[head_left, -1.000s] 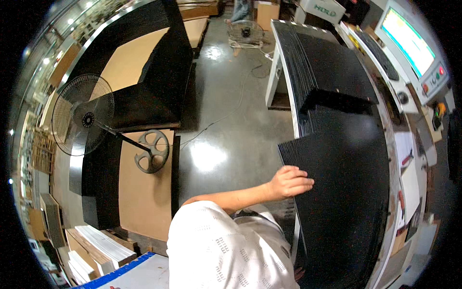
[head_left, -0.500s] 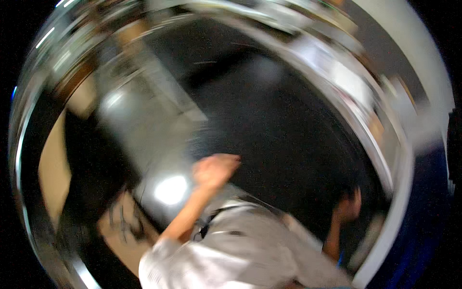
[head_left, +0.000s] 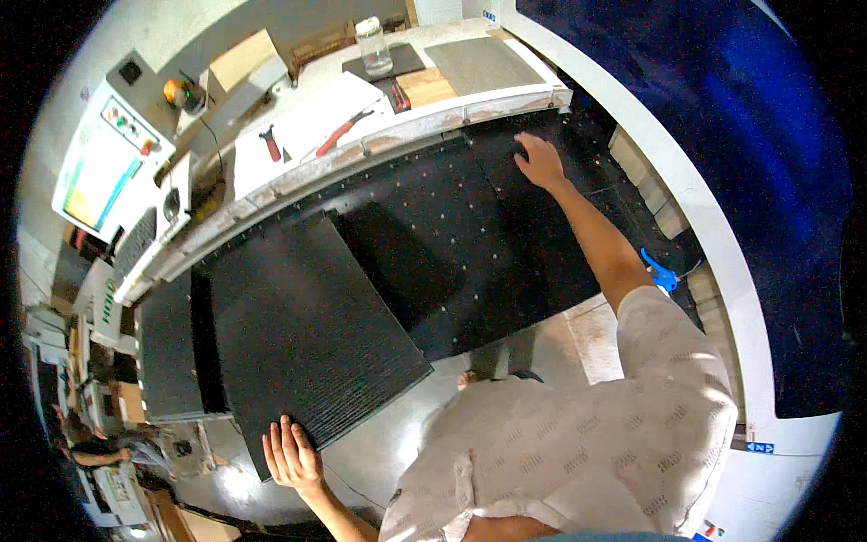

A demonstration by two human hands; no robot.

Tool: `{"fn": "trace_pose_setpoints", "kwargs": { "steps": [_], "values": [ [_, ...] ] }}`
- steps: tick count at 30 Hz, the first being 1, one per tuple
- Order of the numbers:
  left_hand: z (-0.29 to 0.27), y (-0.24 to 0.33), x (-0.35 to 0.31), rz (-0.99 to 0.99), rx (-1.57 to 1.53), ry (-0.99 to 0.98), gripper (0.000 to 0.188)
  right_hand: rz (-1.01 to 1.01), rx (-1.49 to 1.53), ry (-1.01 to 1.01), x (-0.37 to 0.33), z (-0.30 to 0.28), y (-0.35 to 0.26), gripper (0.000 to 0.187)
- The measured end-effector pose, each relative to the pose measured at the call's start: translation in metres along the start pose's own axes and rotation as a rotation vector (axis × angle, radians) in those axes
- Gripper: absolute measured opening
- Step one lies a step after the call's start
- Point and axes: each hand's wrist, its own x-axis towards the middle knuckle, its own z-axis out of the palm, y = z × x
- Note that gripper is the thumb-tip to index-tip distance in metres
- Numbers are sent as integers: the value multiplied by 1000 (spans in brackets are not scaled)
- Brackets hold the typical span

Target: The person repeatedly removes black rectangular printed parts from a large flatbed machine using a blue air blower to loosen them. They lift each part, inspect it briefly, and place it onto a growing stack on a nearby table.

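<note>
A large dark panel (head_left: pixel 307 316) with fine ribbed grain lies slanted across a black table bed (head_left: pixel 433 244) dotted with small pale studs. On the panel's near corner my left hand (head_left: pixel 293 456) rests with its fingers stretched out flat. My right hand (head_left: pixel 542 163) reaches to the far right part of the bed, fingers loosely bent and apart, with nothing seen in it. Whether it touches the bed I cannot tell. Beside my right upper arm is a blue-handled air blow gun (head_left: pixel 661 271).
Along the far side runs a white ledge (head_left: pixel 361 149) with red-handled pliers (head_left: pixel 343 134), a clear jar (head_left: pixel 372 50) and a grey sheet (head_left: pixel 483 65). A control screen (head_left: pixel 101 185) stands at left. A white machine frame (head_left: pixel 722 226) bounds the right. Another person (head_left: pixel 117 452) is far left.
The view has swung round and is sharper. My left hand, earlier in the air, now lies on the panel's corner. My right hand now extends over the bed's far side.
</note>
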Motion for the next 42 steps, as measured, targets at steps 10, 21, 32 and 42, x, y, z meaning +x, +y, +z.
{"fn": "trace_pose_setpoints", "kwargs": {
  "steps": [10,21,32,42],
  "values": [
    [0,17,182,197,-157,41,23,198,-95,-102,-145,46,38,63],
    [105,236,347,331,-611,40,31,-181,-22,-339,-376,-92,-51,87],
    [164,458,357,347,-766,-518,49,-241,-224,-460,-416,-209,-83,77],
    [245,533,327,244,-805,-724,91,-165,-123,-701,-409,-288,-127,80]
  ]
}}
